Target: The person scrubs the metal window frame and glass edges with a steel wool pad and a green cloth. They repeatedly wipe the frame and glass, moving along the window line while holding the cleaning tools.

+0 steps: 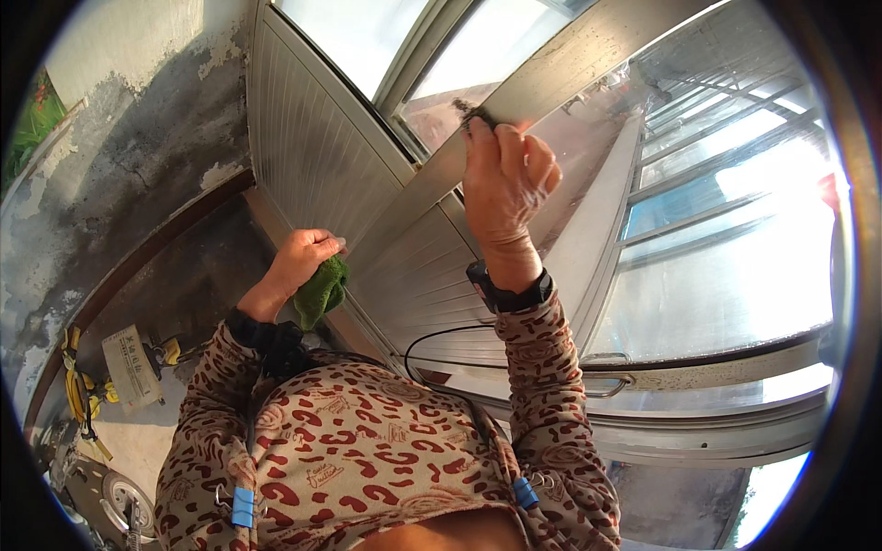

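Observation:
My left hand [296, 265] is closed around a green cloth [322, 293] that hangs below its fingers, in front of the lower door panel. Higher up and to the right, my right hand [506, 172] presses a dark scouring pad [475, 113], mostly hidden by the fingertips, against a metal door rail [558, 62]. Glass panes lie on both sides of this rail. Ribbed metal panels [324, 131] fill the door's lower part, left of my right hand.
A metal pull handle [610, 386] sticks out at the lower right, near a large wet-looking glass pane [716, 275]. A stained, peeling wall [138, 138] stands at the left. A wheeled vehicle [124, 496] is at the lower left. A black cable [413, 344] loops beside my chest.

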`<state>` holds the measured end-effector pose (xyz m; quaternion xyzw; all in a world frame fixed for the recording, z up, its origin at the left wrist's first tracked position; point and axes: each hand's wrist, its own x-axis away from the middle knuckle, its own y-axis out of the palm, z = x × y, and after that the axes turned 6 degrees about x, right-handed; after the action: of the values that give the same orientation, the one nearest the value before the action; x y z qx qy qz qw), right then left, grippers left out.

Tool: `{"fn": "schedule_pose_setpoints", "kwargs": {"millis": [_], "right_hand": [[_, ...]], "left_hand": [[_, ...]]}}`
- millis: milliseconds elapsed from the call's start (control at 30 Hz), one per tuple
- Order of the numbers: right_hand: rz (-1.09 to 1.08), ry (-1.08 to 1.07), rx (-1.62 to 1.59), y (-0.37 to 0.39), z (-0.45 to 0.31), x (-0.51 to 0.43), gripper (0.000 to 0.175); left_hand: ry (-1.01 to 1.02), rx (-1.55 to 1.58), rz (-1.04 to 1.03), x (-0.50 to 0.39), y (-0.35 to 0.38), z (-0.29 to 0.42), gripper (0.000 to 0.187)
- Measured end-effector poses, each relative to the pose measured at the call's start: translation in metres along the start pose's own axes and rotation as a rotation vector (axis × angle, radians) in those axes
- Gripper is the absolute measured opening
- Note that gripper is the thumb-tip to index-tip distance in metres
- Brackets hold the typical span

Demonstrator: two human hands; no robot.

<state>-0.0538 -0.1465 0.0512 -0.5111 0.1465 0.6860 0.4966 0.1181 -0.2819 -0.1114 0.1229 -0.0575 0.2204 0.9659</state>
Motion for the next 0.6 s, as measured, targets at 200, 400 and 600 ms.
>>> {"fn": "schedule_pose_setpoints", "kwargs": {"millis": [200, 400, 600], "right_hand": [[-0.074, -0.144, -0.086, 0.007, -0.015, 0.048, 0.018], [0.058, -0.070, -0.166, 0.013, -0.001, 0.029, 0.023], [0.067, 0.020, -0.151, 0.009, 0.004, 0.017, 0.027]], "left_hand": [[-0.047, -0.047, 0.027, 0.008, 0.002, 0.001, 0.028], [-0.044, -0.045, 0.045, 0.011, -0.003, 0.007, 0.026], [-0.021, -0.058, -0.037, 0.005, 0.004, 0.002, 0.026]]}}
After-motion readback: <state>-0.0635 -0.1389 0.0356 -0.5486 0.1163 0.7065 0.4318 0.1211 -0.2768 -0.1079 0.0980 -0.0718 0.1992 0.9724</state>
